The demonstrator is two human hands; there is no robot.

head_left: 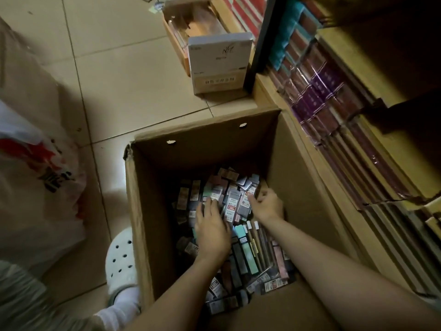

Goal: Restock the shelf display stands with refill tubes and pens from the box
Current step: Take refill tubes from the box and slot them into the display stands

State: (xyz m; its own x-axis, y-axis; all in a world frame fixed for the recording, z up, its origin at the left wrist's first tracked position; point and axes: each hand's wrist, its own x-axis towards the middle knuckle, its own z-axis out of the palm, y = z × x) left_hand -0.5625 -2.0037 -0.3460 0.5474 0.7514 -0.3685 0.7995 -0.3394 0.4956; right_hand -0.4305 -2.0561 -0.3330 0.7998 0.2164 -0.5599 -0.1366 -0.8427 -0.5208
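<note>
A tall open cardboard box (152,211) stands on the floor below me. Its bottom is covered with several flat refill tube packs (235,199) and pen packs (250,249), lying loose in a heap. Both my arms reach down into it. My left hand (211,231) lies palm down on the packs with its fingers straight. My right hand (268,206) is at the right side of the heap, its fingers curled round the edge of a red-labelled pack (247,198).
A wooden shelf unit (334,130) with rows of wrapped books stands right of the box. A white carton (219,63) and a second open box (191,27) sit on the tiled floor behind. A plastic bag (35,168) lies left; my white shoe (121,261) touches the box.
</note>
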